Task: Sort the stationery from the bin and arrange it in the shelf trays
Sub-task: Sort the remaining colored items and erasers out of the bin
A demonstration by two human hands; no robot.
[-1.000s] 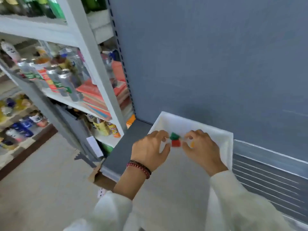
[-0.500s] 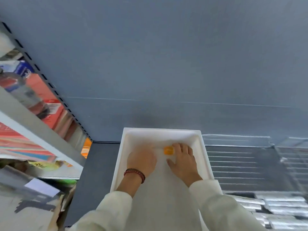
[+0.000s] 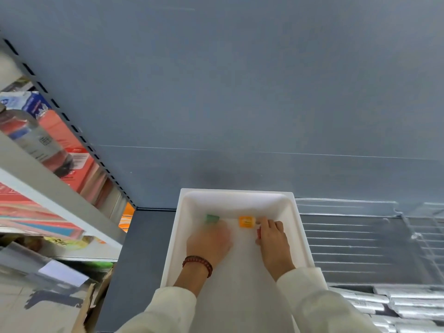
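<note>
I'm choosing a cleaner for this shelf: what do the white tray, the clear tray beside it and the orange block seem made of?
White tray: likely moulded plastic, smooth satin finish; rounded inner corners, soft sheen. Clear tray: probably glossy transparent plastic; its ribs catch highlights and the dark shelf shows through. Orange block: opaque, matt; possibly rubber or plastic, too blurred to tell.

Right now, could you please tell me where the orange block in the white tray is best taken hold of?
Probably from above, pinching its left and right sides: the orange block lies flat on the white tray floor, clear of the walls, with the right hand just beside its right edge.
</note>
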